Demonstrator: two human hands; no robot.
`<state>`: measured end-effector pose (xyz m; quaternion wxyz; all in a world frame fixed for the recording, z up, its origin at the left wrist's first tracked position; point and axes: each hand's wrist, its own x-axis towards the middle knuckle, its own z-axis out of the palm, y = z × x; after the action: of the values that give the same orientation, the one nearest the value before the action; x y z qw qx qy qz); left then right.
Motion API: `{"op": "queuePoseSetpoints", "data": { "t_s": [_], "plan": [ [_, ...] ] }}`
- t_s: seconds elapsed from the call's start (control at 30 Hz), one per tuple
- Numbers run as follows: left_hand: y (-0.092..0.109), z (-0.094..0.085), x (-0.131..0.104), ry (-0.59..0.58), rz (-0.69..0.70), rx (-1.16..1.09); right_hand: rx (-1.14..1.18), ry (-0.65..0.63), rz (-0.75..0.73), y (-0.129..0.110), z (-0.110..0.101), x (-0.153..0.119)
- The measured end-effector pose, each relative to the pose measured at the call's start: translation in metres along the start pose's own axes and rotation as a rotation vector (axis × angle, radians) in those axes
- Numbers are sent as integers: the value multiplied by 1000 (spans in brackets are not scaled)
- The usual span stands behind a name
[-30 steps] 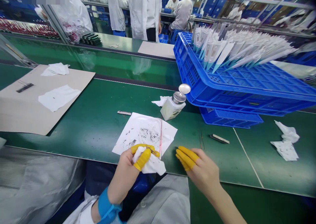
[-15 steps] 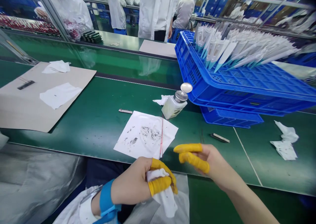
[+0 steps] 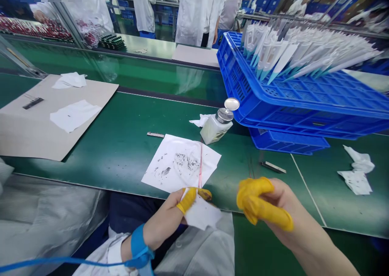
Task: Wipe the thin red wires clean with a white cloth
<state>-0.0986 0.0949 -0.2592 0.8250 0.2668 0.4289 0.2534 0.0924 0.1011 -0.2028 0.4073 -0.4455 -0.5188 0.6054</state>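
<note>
Low in the frame, just left of centre, the person's left hand (image 3: pixel 170 215) pinches a small white wiping cloth (image 3: pixel 200 213) between a thumb and forefinger capped in yellow rubber finger cots (image 3: pixel 187 200); a blue antistatic wrist strap (image 3: pixel 138 249) circles that wrist. The cloth hangs over the near edge of the green-topped workbench (image 3: pixel 121 146), touching the bottom corner of a white paper sheet smeared with dark specks (image 3: pixel 182 164), which lies flat at the centre of the frame.

To the lower right, the right hand (image 3: pixel 273 209) is lifted off the bench, its yellow-cotted fingers (image 3: pixel 258 203) curled inward and close together. It appears to hold nothing (whether something very small sits inside the curl cannot be told).

Behind the sheet, right of centre, stands a white solvent dispenser bottle with a round metal pump top (image 3: pixel 217 126). A blue plastic crate packed with white slanted parts (image 3: pixel 298 97) fills the upper right. A thin metal strip (image 3: pixel 273 167) lies below the crate, another (image 3: pixel 155 135) left of the bottle, and crumpled used wipes (image 3: pixel 357 172) sit at the far right. A beige cardboard mat (image 3: pixel 45 122) occupies the left.

To wipe well here, I would judge a fresh fold of cloth kept taut between the capped fingertips works best, with soiled faces turned away.
</note>
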Motion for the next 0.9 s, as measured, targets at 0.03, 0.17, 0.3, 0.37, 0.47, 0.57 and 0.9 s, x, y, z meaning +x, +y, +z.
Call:
{"op": "queuePoseSetpoints", "data": {
  "t_s": [0.03, 0.17, 0.3, 0.37, 0.47, 0.57, 0.9],
  "plan": [
    [-2, 2, 1, 36, -19, -85, -25, 15, -27, 1, 3, -2],
    [2, 16, -1, -117, -26, -380, -217, 80, -64, 9, 13, -6],
    [6, 23, -7, -337, -55, -563, -327, 119, -130, 15, 14, -5],
    [3, 22, -8, -377, -57, -586, -359, 120, -160, 16, 13, -6],
    [-3, 19, -9, -420, -59, -589, -385, 110, -146, 17, 13, -8],
    [-6, 18, -9, -510, -86, -633, -346, 116, -124, 19, 15, -10],
    [-16, 21, -11, -366, -198, -322, -267, 108, -154, 20, 21, -14]
  ]
}}
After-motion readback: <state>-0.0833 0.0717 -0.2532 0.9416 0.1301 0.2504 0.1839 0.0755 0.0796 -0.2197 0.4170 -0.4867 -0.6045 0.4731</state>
